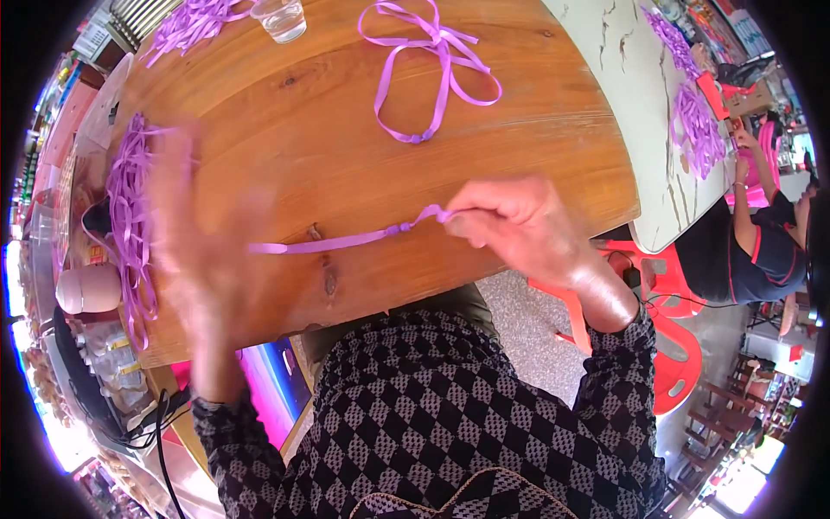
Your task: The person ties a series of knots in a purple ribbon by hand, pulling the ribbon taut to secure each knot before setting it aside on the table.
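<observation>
My right hand (529, 227) pinches one end of a purple ribbon (341, 242) between thumb and fingers, over the front of the wooden table. Small purple beads or knots (399, 229) sit on the ribbon close to that hand. Leftward the ribbon runs nearly straight to my left hand (203, 238), which is smeared by motion; whether its fingers grip the ribbon does not show. Beside the left hand, a heap of purple ribbons (130, 208) hangs over the table's left edge. Farther off lies a looped, tied purple ribbon (441, 52) with a bead at its near end.
A clear plastic cup (281, 19) stands at the far side of the wooden table (285, 147), beside another ribbon pile (194, 24). A white marbled table (635, 112) adjoins on the right, with more purple ribbons (696, 130) and a co-worker (761, 233). Red stools (670, 368) stand below it.
</observation>
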### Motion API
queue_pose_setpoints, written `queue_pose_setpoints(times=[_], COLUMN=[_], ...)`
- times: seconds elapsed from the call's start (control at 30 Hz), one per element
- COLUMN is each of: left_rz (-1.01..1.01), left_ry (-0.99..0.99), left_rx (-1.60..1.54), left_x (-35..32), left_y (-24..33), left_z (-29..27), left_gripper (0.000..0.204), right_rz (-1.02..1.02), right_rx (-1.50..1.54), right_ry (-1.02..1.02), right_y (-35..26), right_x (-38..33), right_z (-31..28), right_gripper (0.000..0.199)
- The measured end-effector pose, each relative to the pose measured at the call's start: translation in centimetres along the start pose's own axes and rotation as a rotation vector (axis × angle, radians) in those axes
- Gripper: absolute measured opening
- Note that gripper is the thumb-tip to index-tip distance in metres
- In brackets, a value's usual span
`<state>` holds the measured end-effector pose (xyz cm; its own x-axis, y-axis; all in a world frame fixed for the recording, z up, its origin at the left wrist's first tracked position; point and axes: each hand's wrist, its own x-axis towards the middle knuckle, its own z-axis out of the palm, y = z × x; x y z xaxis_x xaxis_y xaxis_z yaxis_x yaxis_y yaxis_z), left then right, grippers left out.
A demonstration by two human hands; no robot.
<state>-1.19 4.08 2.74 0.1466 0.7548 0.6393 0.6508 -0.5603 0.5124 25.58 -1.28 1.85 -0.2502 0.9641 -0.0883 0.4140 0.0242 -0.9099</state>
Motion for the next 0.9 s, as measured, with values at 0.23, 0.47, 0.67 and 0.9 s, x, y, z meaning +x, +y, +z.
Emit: queue_pose_setpoints(times=[0.23,0.47,0.67,0.9], left_rz=[-0.958,-1.082,-1.102,-0.894], left_ry=[-0.926,-0.65,-0.491,-0.854], left_rx=[-0.952,-1.321,-1.217,-1.063], left_x=[-1.7,-2.2,-2.4,-2.4], left_y=[5.2,3.5,5.1,6.0], left_z=[4.2,4.0,5.3,4.1], left_gripper=[0.019,0.012,0.017,0.022], right_rz=[0.003,-0.046,-0.553,-0.421], right_rx=[0.021,0.096,-0.416,-0.343], right_ry=[-0.017,0.18,0.089,0.237], right_y=[-1.6,2.5,0.8,0.6], right_x=[0.6,-1.0,-0.6,0.3], right_z=[-0.5,0.5,3.7,2.7], right_gripper=[0.005,0.01,0.008,0.013])
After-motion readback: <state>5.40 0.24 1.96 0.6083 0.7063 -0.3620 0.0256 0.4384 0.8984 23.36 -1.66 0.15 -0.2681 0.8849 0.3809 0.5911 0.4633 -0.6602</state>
